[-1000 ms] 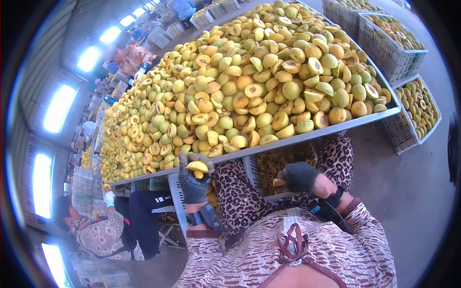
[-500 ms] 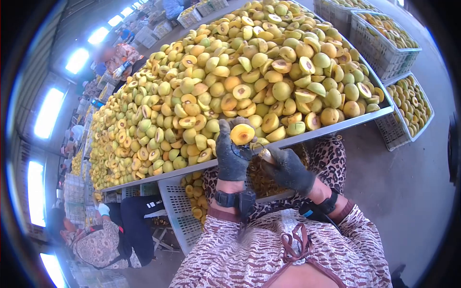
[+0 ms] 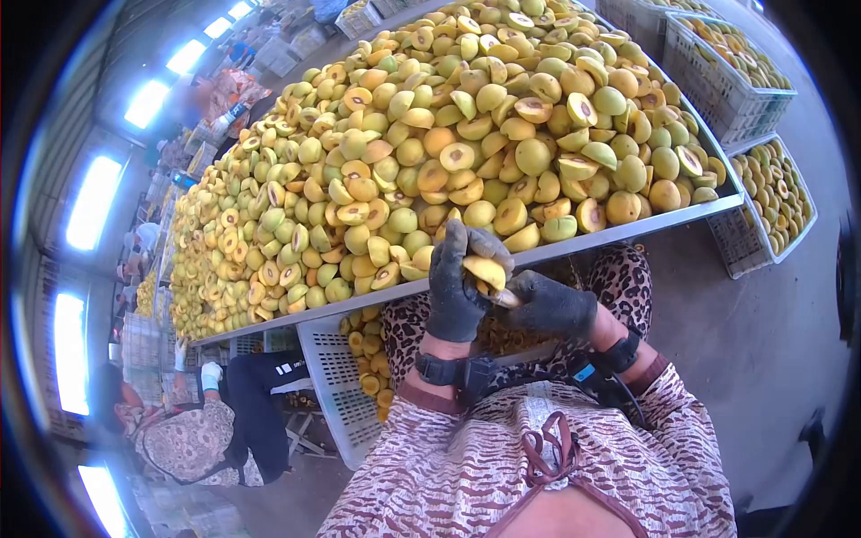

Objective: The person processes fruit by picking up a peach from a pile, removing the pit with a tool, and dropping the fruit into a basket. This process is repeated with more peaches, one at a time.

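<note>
My left hand (image 3: 459, 285), in a dark glove, grips a halved yellow fruit (image 3: 485, 272) at the near edge of the metal-rimmed table (image 3: 574, 242). In my right hand (image 3: 549, 305), also gloved, is a small tool with a pale handle (image 3: 508, 299); its tip meets the underside of the fruit and is partly hidden. A large heap of halved fruit (image 3: 395, 161) covers the table just beyond my hands.
A white crate (image 3: 330, 377) with fruit stands below the table at the left. Fruit-filled crates (image 3: 731, 99) are stacked at the right. A seated person (image 3: 193, 435) works at the lower left, another person (image 3: 235, 94) farther back.
The fruit in my left hand has tilted, its cut face turned from view. My right hand has moved left, bringing the tool against it. The view has shifted slightly.
</note>
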### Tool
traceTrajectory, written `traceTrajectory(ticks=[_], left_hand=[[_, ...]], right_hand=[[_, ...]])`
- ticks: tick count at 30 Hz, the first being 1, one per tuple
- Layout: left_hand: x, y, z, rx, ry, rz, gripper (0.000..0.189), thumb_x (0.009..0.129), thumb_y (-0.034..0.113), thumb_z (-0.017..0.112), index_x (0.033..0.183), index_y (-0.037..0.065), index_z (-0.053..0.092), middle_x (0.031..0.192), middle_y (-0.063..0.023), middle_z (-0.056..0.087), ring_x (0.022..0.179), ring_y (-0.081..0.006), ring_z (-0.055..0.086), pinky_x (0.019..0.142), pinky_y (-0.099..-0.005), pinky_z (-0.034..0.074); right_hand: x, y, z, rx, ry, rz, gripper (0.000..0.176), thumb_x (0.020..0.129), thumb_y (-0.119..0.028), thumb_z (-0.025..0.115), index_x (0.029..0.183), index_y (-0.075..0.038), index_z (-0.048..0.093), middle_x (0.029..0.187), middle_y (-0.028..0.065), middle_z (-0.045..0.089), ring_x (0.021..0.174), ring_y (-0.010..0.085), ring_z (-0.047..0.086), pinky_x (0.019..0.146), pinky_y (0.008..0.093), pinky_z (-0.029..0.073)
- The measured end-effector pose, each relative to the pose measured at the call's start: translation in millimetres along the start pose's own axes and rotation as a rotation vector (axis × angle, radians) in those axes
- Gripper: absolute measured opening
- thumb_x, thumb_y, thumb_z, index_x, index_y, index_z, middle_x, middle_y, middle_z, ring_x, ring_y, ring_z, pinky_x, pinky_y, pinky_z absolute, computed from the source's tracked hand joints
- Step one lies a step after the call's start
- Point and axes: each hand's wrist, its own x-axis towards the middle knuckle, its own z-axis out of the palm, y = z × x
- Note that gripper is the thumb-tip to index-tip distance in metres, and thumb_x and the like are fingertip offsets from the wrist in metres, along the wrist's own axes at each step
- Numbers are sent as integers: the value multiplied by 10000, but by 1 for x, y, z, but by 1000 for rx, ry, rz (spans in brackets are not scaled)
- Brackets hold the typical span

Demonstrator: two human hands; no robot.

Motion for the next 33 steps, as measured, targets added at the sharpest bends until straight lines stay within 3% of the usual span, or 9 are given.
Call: traceTrajectory(ticks=[3,9,12,15,23,25,28,31,33], left_hand=[[-17,27,-26,-318,25,-127,465,1019,480,457,751,102,497,660,-34,475,619,-169,493,579,-309,440],[-56,107,-185,900,468,25,373,1003,325,553,904,-9,688,963,-163,697,890,-211,664,745,-330,532],[-21,100,-189,1321,268,452,290,938,218,622,1041,-44,691,1132,-157,675,1097,-276,625,994,-367,455],[28,55,-103,1609,46,598,358,809,176,704,1143,52,674,1242,-157,636,1177,-312,585,1032,-397,432],[102,-9,-36,2191,-576,-9,526,793,126,596,1318,133,569,1331,-139,554,1139,-305,573,1003,-427,442],[101,3,-50,2094,-591,-86,503,778,139,627,1279,114,596,1283,-149,559,1155,-310,566,1007,-423,442],[102,7,-93,1466,-562,304,496,741,102,725,1228,94,630,1193,-143,602,1072,-305,617,955,-397,493],[94,27,-100,604,-86,-89,403,843,90,642,1226,-23,594,1108,-96,645,973,-176,648,878,-304,546],[71,45,-82,396,-67,-27,414,927,105,559,1313,-36,507,1129,-117,629,962,-185,657,873,-310,563]], right_hand=[[-16,-9,-18,-707,-278,339,237,824,-231,663,908,-13,706,861,198,704,794,388,683,699,447,543],[-40,26,-12,-820,-107,395,176,822,-259,649,858,-108,733,825,166,695,794,363,680,691,443,544],[-27,30,13,-771,-2,216,155,825,-252,635,832,-129,729,788,149,687,758,362,672,679,457,536],[-23,20,29,-774,24,152,125,795,-225,639,823,-127,712,755,146,675,734,367,666,673,467,531],[-76,8,10,-873,131,172,129,793,-198,641,876,-103,669,722,172,657,705,388,657,643,483,525],[-80,11,9,-857,130,244,131,841,-212,646,875,-85,653,725,175,658,701,390,642,619,455,513],[-72,14,15,-507,385,92,151,877,-194,645,869,-47,611,660,154,608,610,292,634,571,395,479],[-58,-6,18,-77,488,246,168,858,-152,650,851,-14,554,657,52,523,613,138,498,573,342,430],[-47,-2,17,-90,455,218,160,852,-123,642,888,6,554,715,17,514,712,75,446,607,314,440]])
